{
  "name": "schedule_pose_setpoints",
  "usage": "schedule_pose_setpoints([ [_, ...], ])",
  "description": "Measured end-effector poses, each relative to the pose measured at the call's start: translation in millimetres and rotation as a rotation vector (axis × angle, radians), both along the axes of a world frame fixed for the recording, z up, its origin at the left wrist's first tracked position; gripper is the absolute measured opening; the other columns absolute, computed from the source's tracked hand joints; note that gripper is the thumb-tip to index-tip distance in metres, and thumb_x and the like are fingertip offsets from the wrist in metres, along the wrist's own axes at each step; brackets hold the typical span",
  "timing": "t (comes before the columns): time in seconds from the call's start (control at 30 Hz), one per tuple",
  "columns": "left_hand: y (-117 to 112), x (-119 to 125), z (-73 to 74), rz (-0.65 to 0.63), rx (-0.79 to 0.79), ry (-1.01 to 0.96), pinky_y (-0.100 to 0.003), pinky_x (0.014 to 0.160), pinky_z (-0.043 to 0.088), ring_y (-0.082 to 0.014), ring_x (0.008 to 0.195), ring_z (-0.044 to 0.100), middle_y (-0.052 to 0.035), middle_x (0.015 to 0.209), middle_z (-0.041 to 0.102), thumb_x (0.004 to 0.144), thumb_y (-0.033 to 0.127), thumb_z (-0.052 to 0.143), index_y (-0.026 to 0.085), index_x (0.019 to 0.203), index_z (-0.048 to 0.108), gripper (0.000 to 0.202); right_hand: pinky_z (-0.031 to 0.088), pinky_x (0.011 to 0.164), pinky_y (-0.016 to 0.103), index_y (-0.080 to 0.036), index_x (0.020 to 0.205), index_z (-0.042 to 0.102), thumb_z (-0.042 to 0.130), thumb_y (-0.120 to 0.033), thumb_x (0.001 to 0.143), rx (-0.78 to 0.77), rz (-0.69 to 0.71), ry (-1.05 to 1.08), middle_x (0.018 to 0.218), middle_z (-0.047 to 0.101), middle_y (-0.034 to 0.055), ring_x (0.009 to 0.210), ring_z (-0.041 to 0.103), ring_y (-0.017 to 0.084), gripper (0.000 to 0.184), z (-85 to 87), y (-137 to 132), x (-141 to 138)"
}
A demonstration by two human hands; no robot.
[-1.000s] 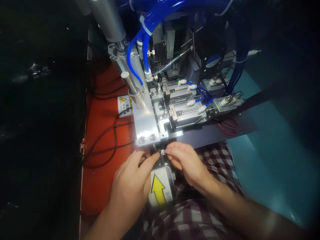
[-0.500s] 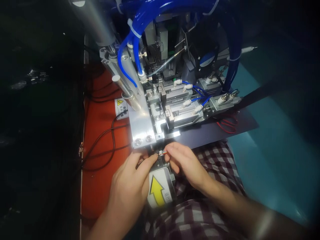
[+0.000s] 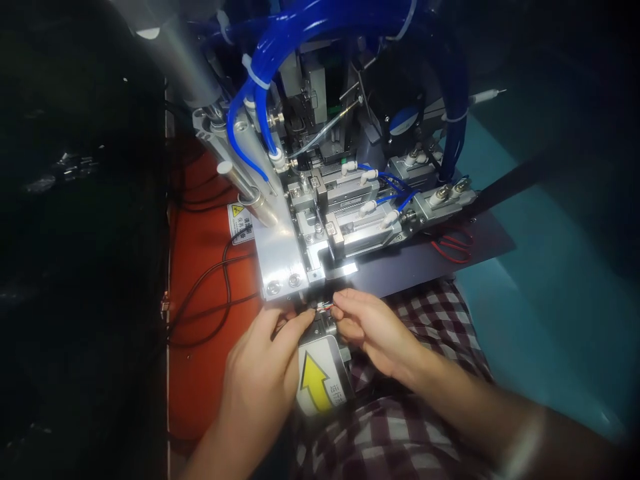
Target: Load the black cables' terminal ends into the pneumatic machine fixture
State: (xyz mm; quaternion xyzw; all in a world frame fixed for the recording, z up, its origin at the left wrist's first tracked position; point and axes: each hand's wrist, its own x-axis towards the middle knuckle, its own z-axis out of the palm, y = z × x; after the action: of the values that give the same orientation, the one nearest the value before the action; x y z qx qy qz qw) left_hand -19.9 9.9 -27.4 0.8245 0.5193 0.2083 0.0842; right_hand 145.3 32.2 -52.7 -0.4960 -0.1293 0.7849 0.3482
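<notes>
A small white connector (image 3: 321, 309) with thin reddish and pale wires (image 3: 327, 307) lies between my hands at the front end of the machine's track (image 3: 319, 331). My left hand (image 3: 265, 363) is closed, its thumb tip pressed to the connector's left side; its other fingertips are partly hidden beneath the metal plate. With thumb and forefinger pinched, my right hand (image 3: 377, 330) grips the wires at their right end. How far the connector sits in the track cannot be made out.
Just above my hands stands a machine with a thick metal plate (image 3: 280, 257), air cylinders (image 3: 367, 230) and blue air hoses (image 3: 310, 30). Below is a white label with a yellow arrow (image 3: 316, 383). Black cables (image 3: 227, 280) cross the orange-red base (image 3: 193, 380) at left.
The camera view has shifted slightly, moving the machine left in the picture. My right hand's lower fingers have curled in more; both hands stay at the connector and wires.
</notes>
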Motion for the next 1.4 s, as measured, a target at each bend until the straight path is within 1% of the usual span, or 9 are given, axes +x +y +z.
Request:
schedule_pose_setpoints([
  [0.13,-1,0,-1.1,-0.003,0.012,0.004,-0.024,0.059,0.050,-0.0148,0.069,0.059,-0.0051,0.081,0.057,0.085,0.004,0.048,0.011,0.099,0.070,0.027,0.022,0.042,0.020,-0.016,0.072,0.052,0.059,-0.044,0.083,0.210,-0.014,-0.134,0.054,0.047,-0.0080,0.038,0.031,0.002,0.031,-2.3,-4,-2],
  [0.27,0,1,-1.5,0.000,0.014,0.000,-0.023,0.060,0.050,-0.0144,0.070,0.059,-0.0048,0.081,0.056,0.085,0.004,0.049,0.012,0.100,0.070,0.027,0.020,0.038,0.020,-0.018,0.070,0.050,0.066,-0.040,0.078,0.252,-0.016,-0.210,0.052,0.044,-0.0092,0.039,0.032,0.003,0.029,-1.5,-5,-6],
  [0.4,-1,0,-1.0,-0.002,0.001,-0.016,-0.023,0.061,0.049,-0.0140,0.071,0.058,-0.0052,0.085,0.057,0.085,0.003,0.049,0.012,0.101,0.069,0.027,0.023,0.039,0.020,-0.019,0.069,0.047,0.061,-0.037,0.083,0.329,0.004,-0.305,0.047,0.041,-0.0098,0.039,0.034,0.005,0.026,-2.1,-7,-8],
  [0.47,-1,-1,-1.3,-0.005,0.000,-0.019,-0.023,0.061,0.049,-0.0140,0.072,0.058,-0.0052,0.086,0.057,0.085,0.003,0.049,0.012,0.103,0.069,0.028,0.024,0.040,0.021,-0.020,0.070,0.047,0.059,-0.037,0.084,0.326,0.024,-0.303,0.045,0.039,-0.0103,0.039,0.034,0.006,0.025,-2.7,-7,-8],
  [0.53,-1,-2,-2.0,-0.007,-0.001,-0.017,-0.023,0.062,0.048,-0.0143,0.074,0.058,-0.0050,0.086,0.057,0.085,0.003,0.049,0.013,0.104,0.068,0.029,0.023,0.041,0.021,-0.020,0.069,0.046,0.060,-0.038,0.083,0.246,0.022,-0.221,0.044,0.038,-0.0106,0.039,0.031,0.005,0.027,-3.3,-5,-7],
  [0.67,-1,-2,-3.1,-0.010,-0.005,-0.020,-0.023,0.063,0.047,-0.0145,0.077,0.058,-0.0052,0.088,0.056,0.085,0.003,0.049,0.012,0.103,0.068,0.028,0.022,0.045,0.020,-0.018,0.065,0.046,0.066,-0.040,0.077,0.131,-0.072,-0.125,0.049,0.039,-0.0100,0.042,0.029,0.004,0.032,-5.9,-2,0],
  [0.97,-1,-3,-2.8,-0.012,-0.007,-0.013,-0.023,0.064,0.047,-0.0135,0.077,0.058,-0.0043,0.089,0.056,0.085,0.003,0.049,0.013,0.103,0.068,0.028,0.029,0.047,0.022,-0.018,0.069,0.050,0.051,-0.040,0.089,0.277,0.090,-0.204,0.046,0.043,-0.0082,0.043,0.039,0.007,0.029,-4.2,-5,3],
  [1.23,-2,-2,-4.2,-0.011,0.006,-0.008,-0.022,0.063,0.047,-0.0129,0.075,0.058,-0.0033,0.087,0.055,0.085,0.004,0.050,0.014,0.104,0.068,0.028,0.026,0.044,0.021,-0.018,0.075,0.053,0.054,-0.018,0.083,0.347,0.084,-0.197,0.049,0.042,-0.0094,0.045,0.034,0.006,0.008,-2.3,-6,3],
  [1.4,-1,-3,-5.0,-0.006,0.009,-0.012,-0.022,0.063,0.048,-0.0129,0.076,0.059,-0.0035,0.088,0.056,0.086,0.004,0.049,0.015,0.105,0.067,0.028,0.027,0.044,0.022,-0.019,0.083,0.053,0.053,-0.026,0.088,0.516,0.120,-0.325,0.052,0.043,-0.0084,0.046,0.036,0.008,0.009,-12.4,-11,4],
])
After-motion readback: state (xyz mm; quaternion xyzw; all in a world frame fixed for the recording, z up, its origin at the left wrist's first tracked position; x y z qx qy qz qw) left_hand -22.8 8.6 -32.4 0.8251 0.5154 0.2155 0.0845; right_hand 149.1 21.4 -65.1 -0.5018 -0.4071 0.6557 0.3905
